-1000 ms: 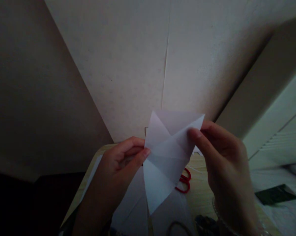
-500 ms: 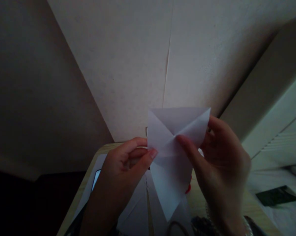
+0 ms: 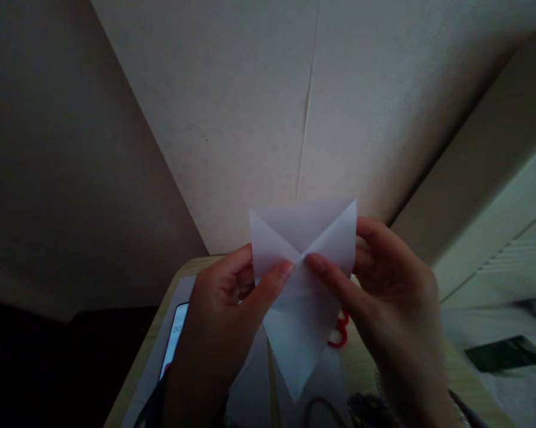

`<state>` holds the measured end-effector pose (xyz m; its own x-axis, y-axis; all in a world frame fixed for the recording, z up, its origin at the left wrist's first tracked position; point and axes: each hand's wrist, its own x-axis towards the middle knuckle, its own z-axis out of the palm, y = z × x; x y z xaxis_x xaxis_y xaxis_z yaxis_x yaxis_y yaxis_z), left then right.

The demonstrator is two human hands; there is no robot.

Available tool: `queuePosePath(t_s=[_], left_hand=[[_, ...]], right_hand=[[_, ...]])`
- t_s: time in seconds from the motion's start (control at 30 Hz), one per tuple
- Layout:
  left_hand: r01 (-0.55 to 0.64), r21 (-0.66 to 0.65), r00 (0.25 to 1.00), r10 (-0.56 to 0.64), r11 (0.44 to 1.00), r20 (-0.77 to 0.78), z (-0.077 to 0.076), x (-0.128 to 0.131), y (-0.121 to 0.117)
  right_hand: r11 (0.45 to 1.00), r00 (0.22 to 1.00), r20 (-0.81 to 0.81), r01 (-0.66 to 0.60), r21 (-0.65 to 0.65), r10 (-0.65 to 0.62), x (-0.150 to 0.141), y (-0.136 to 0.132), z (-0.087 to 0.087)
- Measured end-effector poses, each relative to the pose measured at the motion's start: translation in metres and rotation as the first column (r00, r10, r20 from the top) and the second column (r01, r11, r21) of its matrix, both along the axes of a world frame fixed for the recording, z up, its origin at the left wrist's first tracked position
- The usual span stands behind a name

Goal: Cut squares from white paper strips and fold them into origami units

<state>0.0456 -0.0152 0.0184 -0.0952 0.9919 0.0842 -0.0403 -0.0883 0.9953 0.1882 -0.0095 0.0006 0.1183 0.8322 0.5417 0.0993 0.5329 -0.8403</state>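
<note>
A folded sheet of white paper (image 3: pixel 301 303) is held up in front of me, with a straight top edge, two folds meeting at its middle and a point at the bottom. My left hand (image 3: pixel 232 303) grips its left side, thumb on the front face and fingers behind. On the right side my right hand (image 3: pixel 379 285) pinches it the same way. Both thumb tips lie close together near the spot where the folds meet. The fingers behind the paper are partly hidden.
Below is a light wooden table (image 3: pixel 361 362) with white paper sheets (image 3: pixel 250 386) on it. A lit phone (image 3: pixel 175 333) lies at the left, partly behind my left arm. Red scissor-like handles (image 3: pixel 339 333) show behind the paper. A wall (image 3: pixel 232 119) rises right behind the table.
The paper has shifted left and slightly down in view. My left thumb has moved up and inward, close to the right thumb at the centre. More of the phone and the red handles shows.
</note>
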Motion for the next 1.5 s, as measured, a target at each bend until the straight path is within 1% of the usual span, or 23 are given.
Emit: queuePosePath(t_s=[0.07, 0.17, 0.2, 0.3, 0.43, 0.57, 0.6, 0.67, 0.77, 0.83, 0.87, 0.97, 1.07, 1.2, 1.27, 1.37, 1.43, 1.5], left_hand=[[-0.038, -0.021, 0.999, 0.038, 0.999, 0.029, 0.000, 0.001, 0.000], [-0.120, -0.069, 0.992, 0.122, 0.990, 0.022, 0.002, 0.003, -0.002], [-0.122, -0.077, 0.992, 0.123, 0.990, 0.013, 0.002, 0.003, -0.002], [-0.089, -0.063, 0.996, 0.089, 0.994, -0.007, 0.002, 0.002, -0.001], [-0.027, -0.052, 1.000, 0.027, 0.998, 0.014, 0.000, -0.001, 0.001], [-0.011, -0.046, 1.000, 0.011, 0.999, 0.007, -0.001, -0.005, -0.001], [-0.004, -0.058, 1.000, 0.004, 0.998, 0.009, -0.001, -0.005, -0.002], [0.037, -0.069, 0.999, -0.034, 0.997, 0.035, -0.003, -0.007, -0.003], [0.133, -0.031, 0.988, -0.130, 0.991, 0.087, -0.005, -0.010, -0.004], [0.162, -0.006, 0.984, -0.161, 0.987, 0.076, -0.005, -0.011, -0.006], [0.164, -0.017, 0.985, -0.163, 0.986, 0.057, -0.004, -0.010, -0.007], [0.119, -0.054, 0.992, -0.116, 0.991, 0.055, 0.003, -0.006, -0.011], [0.080, -0.040, 0.994, -0.077, 0.996, 0.073, 0.008, -0.001, -0.013], [0.060, -0.017, 0.998, -0.060, 0.998, 0.028, 0.004, 0.001, -0.011], [0.070, 0.003, 0.998, -0.070, 0.998, -0.008, 0.001, -0.001, -0.009], [0.079, -0.010, 0.996, -0.079, 0.997, -0.047, 0.000, -0.003, -0.006], [0.064, -0.052, 0.996, -0.067, 0.997, -0.060, 0.001, -0.005, -0.007], [0.054, -0.098, 0.995, -0.062, 0.994, -0.081, 0.002, -0.005, -0.008]], right_hand=[[1.000, 1.000, 0.020, -0.006, 0.023, 0.006, 0.000, 0.000, -0.002], [0.997, 0.997, 0.068, 0.023, 0.071, -0.028, -0.002, 0.001, -0.004], [0.996, 0.996, 0.085, 0.033, 0.086, -0.041, -0.003, 0.001, -0.005], [0.987, 0.986, 0.146, 0.055, 0.154, -0.077, -0.005, 0.001, -0.008], [0.963, 0.962, 0.246, 0.047, 0.267, -0.115, -0.002, 0.001, -0.010], [0.903, 0.892, 0.371, 0.087, 0.421, -0.259, 0.003, 0.004, -0.012], [0.890, 0.879, 0.390, 0.080, 0.449, -0.276, 0.005, 0.005, -0.012], [0.878, 0.862, 0.430, 0.037, 0.477, -0.269, 0.007, 0.008, -0.013], [0.879, 0.828, 0.495, -0.006, 0.478, -0.264, 0.008, 0.011, -0.012], [0.879, 0.807, 0.517, 0.004, 0.478, -0.285, 0.008, 0.012, -0.012], [0.881, 0.796, 0.532, 0.004, 0.474, -0.289, 0.007, 0.013, -0.012], [0.893, 0.762, 0.585, -0.018, 0.449, -0.279, 0.006, 0.015, -0.014], [0.898, 0.729, 0.620, -0.016, 0.440, -0.291, 0.004, 0.017, -0.016], [0.894, 0.676, 0.661, -0.004, 0.447, -0.327, 0.000, 0.019, -0.017], [0.901, 0.653, 0.691, -0.030, 0.434, -0.311, -0.001, 0.019, -0.015], [0.914, 0.652, 0.710, -0.063, 0.401, -0.267, 0.001, 0.017, -0.010], [0.929, 0.677, 0.702, -0.072, 0.363, -0.222, 0.005, 0.013, -0.007], [0.953, 0.718, 0.681, -0.081, 0.292, -0.148, 0.010, 0.008, -0.003]])
